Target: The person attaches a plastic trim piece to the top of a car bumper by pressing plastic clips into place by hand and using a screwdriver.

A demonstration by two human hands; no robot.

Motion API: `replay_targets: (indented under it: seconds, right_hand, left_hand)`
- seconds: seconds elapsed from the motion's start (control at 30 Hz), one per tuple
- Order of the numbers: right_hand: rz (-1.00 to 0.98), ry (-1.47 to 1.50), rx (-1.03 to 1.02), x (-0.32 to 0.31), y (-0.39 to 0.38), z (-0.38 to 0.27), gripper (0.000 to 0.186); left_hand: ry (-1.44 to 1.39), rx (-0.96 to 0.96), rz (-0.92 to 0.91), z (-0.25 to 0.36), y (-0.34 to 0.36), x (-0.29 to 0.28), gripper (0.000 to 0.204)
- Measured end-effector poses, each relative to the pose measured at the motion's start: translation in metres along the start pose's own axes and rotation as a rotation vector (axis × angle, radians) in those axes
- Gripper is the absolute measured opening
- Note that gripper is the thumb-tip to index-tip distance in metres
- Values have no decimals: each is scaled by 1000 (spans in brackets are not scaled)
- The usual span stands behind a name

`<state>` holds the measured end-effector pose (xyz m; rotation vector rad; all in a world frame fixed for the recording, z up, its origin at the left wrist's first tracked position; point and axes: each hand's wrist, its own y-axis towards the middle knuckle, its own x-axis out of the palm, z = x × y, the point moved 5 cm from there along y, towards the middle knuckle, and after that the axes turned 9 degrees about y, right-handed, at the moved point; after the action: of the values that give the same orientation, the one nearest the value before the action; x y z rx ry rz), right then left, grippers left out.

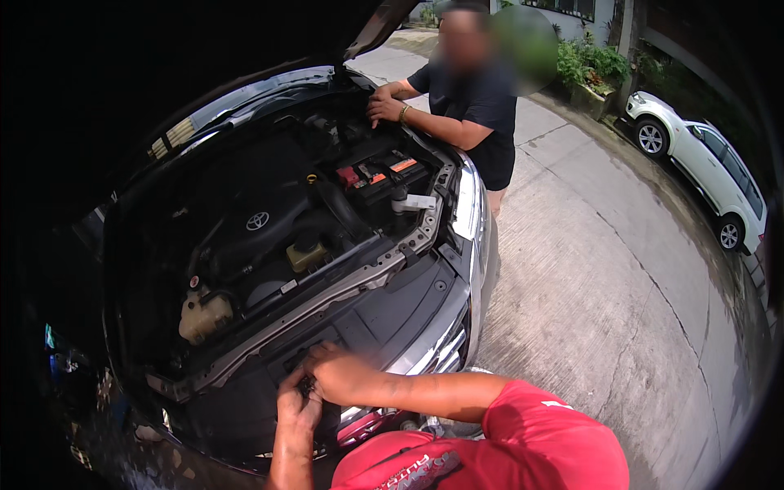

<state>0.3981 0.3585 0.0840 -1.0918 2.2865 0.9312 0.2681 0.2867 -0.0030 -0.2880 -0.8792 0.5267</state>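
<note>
Left hand [299,405] and right hand [341,376] meet over the black front cover [408,298], fingers curled around a small dark part [307,385], and I can't tell which pinch it! Metal crossbar [371,276] just beyond, open concrete [563,269] wide to the right.

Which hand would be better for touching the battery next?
Probably the right hand: it's nearer the battery, while the left hand is lower and farther left in the picture.

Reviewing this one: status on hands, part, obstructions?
Left hand and right hand together over black front cover. Small dark part between them, grip unclear. Co-worker's hands out of the way, at engine bay's edge.
</note>
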Motion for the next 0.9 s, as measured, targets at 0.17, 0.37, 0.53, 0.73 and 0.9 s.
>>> replay_targets:
  seconds: [0.17,0.37,0.53,0.73,0.9]
  right_hand:
    - [-36,71,181,-28,-1,45,27]
    - [76,65,190,-50,-11,69,29]
    - [344,203,286,-72,-31,102,21]
    - [668,1101,665,-100,-51,160,11]
    - [565,641,648,-143,-79,204,22]
  left_hand:
    - [19,-101,-19,-12,28,32,24]
    - [20,-175,3,-22,51,58,22]
    - [160,-192,-113,-40,58,96,24]
    - [370,-238,-83,-53,75,87,27]
    - [485,-213,-137,-42,77,100,28]
